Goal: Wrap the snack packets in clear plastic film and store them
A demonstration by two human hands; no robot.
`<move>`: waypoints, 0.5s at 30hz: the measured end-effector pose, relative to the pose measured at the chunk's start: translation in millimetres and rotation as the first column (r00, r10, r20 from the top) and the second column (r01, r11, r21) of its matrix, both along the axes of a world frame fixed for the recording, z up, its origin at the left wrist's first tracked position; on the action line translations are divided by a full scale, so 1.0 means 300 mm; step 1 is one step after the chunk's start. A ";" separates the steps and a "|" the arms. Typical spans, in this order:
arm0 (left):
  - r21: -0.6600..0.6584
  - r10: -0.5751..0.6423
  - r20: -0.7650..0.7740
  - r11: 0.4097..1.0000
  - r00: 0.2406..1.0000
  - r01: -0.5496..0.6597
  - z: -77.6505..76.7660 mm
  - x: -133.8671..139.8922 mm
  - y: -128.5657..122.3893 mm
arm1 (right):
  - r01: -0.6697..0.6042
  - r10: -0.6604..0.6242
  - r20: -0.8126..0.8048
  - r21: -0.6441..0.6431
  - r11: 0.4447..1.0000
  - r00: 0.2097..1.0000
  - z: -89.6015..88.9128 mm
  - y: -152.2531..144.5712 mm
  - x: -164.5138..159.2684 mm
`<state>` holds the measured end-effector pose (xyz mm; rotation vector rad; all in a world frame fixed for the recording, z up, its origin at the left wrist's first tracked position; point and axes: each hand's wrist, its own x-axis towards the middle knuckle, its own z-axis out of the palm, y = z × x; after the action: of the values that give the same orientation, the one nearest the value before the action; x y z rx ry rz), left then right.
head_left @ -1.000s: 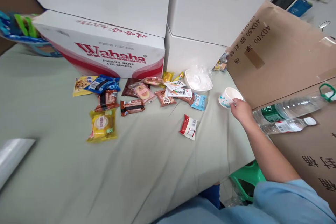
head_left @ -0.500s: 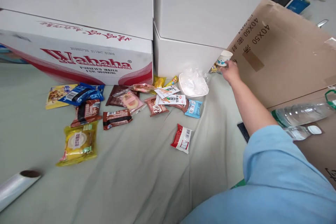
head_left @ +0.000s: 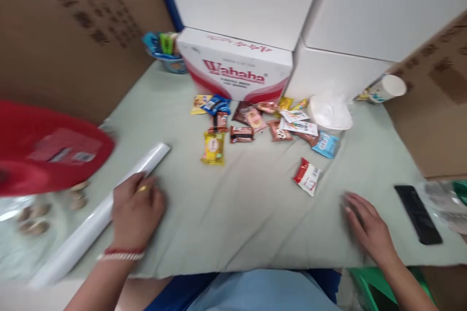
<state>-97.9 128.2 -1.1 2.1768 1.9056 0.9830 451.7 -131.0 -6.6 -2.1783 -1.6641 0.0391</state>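
Note:
My left hand [head_left: 136, 209] is closed, its fingers at a long shiny roll of plastic film [head_left: 91, 223] that lies slantwise on the cloth; the fingertips are hidden. On the table's right part my right hand [head_left: 370, 228] rests with loosely bent fingers, thumb apart, holding nothing. Nearest to it is a red-and-white snack packet [head_left: 307, 176]. Further back lie a yellow wrapped cake [head_left: 213, 148], brown packets [head_left: 241, 134], blue packets [head_left: 216, 105], white sachets [head_left: 299, 126] and a light blue packet [head_left: 326, 145]. A paper cup [head_left: 390, 88] lies tilted at the back right.
A Wahaha water carton [head_left: 237, 70] and white boxes [head_left: 365, 19] stand along the back. Beside the sachets is a white bowl [head_left: 330, 112] with clear plastic. A phone [head_left: 418, 215] lies right. At left are a red object [head_left: 54, 150] and several brownish lumps [head_left: 36, 218].
The view has swung left and back, so both hands show. My right hand has let go of the paper cup and come back to the near table. The cup now lies tilted.

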 end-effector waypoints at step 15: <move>-0.006 -0.025 0.069 1.000 0.997 0.026 0.069 0.245 0.850 | 0.041 -0.046 0.251 0.027 0.999 0.967 -0.103 -0.086 -0.152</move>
<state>-24.4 383.1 19.5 2.1289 1.8437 1.0318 406.1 -156.7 -37.5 -2.2796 -1.7378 -0.2772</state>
